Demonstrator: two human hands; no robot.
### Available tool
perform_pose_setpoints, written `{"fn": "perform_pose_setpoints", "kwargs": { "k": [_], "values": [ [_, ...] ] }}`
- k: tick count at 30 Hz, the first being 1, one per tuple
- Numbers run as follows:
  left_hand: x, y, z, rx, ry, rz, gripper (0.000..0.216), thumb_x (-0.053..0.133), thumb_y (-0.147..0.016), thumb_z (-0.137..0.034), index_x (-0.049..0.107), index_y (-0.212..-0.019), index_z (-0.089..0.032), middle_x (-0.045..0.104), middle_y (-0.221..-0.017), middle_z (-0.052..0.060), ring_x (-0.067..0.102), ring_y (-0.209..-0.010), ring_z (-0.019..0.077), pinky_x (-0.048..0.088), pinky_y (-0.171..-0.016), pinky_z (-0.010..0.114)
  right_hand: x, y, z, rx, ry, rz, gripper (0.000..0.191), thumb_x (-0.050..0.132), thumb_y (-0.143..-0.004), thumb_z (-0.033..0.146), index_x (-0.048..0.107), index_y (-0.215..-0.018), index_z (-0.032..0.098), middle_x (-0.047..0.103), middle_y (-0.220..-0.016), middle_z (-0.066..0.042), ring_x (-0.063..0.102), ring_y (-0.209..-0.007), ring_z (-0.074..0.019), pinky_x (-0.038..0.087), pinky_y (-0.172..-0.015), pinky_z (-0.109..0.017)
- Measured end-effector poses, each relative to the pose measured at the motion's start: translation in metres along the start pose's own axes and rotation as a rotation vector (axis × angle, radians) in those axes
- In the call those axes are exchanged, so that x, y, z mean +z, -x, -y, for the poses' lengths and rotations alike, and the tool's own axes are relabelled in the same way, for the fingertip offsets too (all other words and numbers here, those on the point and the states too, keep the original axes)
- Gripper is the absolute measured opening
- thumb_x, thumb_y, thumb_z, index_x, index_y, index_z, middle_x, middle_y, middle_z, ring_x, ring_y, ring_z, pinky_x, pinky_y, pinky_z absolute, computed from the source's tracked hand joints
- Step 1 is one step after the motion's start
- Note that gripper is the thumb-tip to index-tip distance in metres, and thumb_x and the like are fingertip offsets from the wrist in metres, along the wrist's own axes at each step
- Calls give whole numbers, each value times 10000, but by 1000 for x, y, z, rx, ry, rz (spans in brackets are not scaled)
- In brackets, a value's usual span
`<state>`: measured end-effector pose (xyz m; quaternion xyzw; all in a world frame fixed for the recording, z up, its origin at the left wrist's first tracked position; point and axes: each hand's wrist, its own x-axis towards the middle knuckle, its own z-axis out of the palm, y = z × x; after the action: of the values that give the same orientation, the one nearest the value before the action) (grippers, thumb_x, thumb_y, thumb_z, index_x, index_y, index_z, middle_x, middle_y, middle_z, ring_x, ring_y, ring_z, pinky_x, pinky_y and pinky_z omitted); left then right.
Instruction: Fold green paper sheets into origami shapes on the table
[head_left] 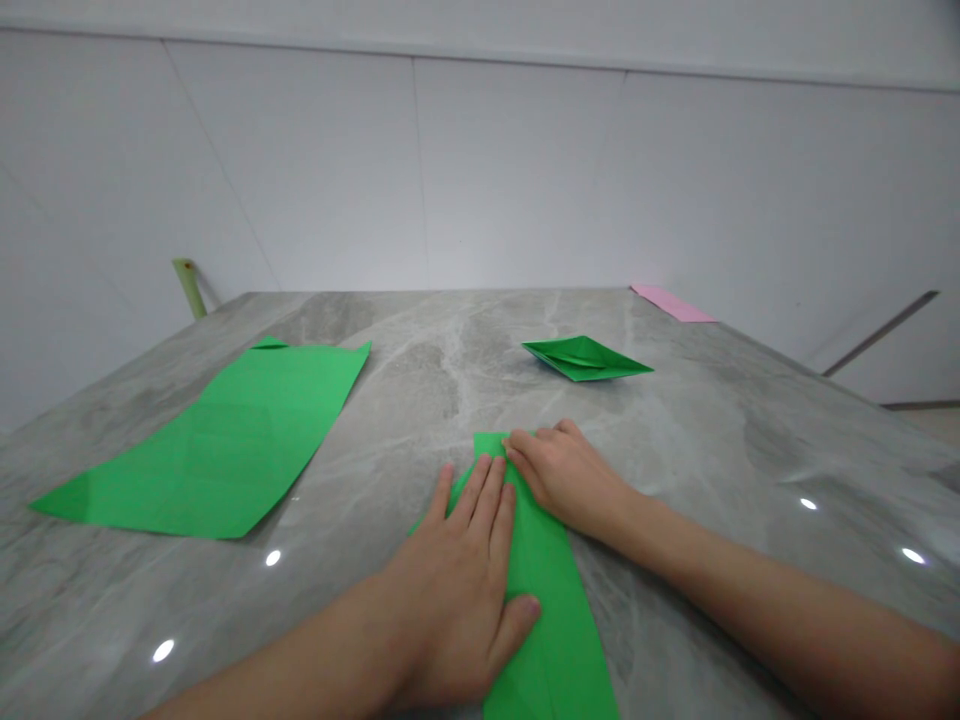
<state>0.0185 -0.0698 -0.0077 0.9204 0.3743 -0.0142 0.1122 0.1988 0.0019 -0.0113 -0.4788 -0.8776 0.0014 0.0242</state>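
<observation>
We are pressing our left hand (457, 590) flat, fingers together, on a long folded green paper strip (559, 610) lying at 6 o'clock on the table. Our right hand (566, 475) is bearing down on the strip's far end, fingers bent and bunched; whether it is pinching the edge, we cannot tell. A creased green sheet (217, 440) is lying flat at 10 o'clock and a pointed green folded boat (585, 358) is sitting at 1 o'clock. A pink sheet (671, 302) is lying beyond it on the glossy grey marble table (750, 440).
</observation>
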Motion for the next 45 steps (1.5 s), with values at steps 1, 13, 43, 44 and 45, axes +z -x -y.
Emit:
{"fn": "perform_pose_setpoints", "kwargs": {
  "k": [1, 13, 43, 44, 45],
  "values": [
    [0, 0, 0, 0, 3, 1, 765, 178, -1003, -570, 169, -1544, -29, 54, -1594, 221, -35, -1479, 359, 65, -1187, 615, 1, 0, -2, 11, 0, 0, 209, 419, -1003, 174, 623, -962, 151, 724, -818, -82, 660, -769, -210, 277, -737, -330],
    [1, -17, 20, -108, -19, -35, 1048, 388, -848, -763, 147, -1543, -16, 29, -1600, 231, 34, -1495, 348, 121, -1206, 527, 3, -1, -10, -3, 27, 2, 411, 428, -956, 154, 511, -1358, 155, 738, -905, -114, 666, -816, -245, 297, -748, -350],
    [14, -28, 18, -227, -42, -186, 560, 192, -1035, -451, 271, -1541, -225, 200, -1625, 65, 174, -1496, 271, 203, -1185, 534, -15, 24, 12, -223, -280, -82, 169, 546, -704, 152, 540, -537, 180, 596, -535, -19, 510, -568, -147, 400, -785, -338],
    [14, -28, 18, -228, -42, -186, 562, 193, -1034, -454, 274, -1540, -223, 199, -1625, 65, 171, -1496, 273, 203, -1184, 535, -15, 25, 12, -232, -279, -79, 168, 547, -704, 149, 544, -539, 179, 603, -540, -22, 512, -570, -148, 401, -785, -337],
    [14, -28, 18, -230, -40, -184, 562, 192, -1033, -455, 279, -1538, -223, 198, -1625, 65, 167, -1497, 275, 202, -1184, 538, -14, 26, 13, -237, -277, -74, 169, 548, -704, 147, 547, -537, 177, 608, -539, -24, 514, -569, -147, 401, -789, -339]
  ]
}}
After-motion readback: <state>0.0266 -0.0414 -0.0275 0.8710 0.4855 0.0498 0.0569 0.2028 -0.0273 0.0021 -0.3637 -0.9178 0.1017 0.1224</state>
